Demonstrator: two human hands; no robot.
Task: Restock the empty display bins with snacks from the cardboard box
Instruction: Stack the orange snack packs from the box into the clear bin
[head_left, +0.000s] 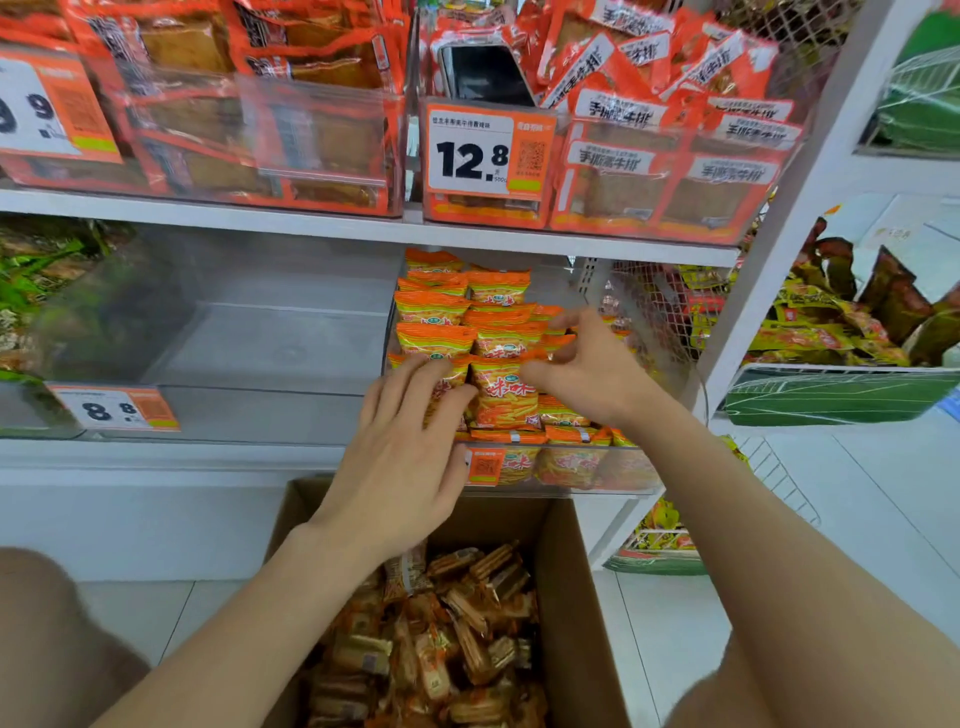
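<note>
While reaching into the clear display bin, presses the left hand flat on the front row of orange snack packets, fingers straight and close together, gripping nothing. Spreads the right hand over the same stack just to the right, thumb laid against the top edge of the front packet, index finger stretched out, other fingers half curled among the packets. Cannot tell whether any packet is pinched there. Beyond both hands, more of these packets stacked in upright rows toward the back of the bin. Left of the left hand, an empty clear bin with an 8.8 price tag on its front. Below both wrists, an open cardboard box filled with brown and gold wrapped snacks. Above the hands, a 12.8 price tag on an upper-shelf bin.
</note>
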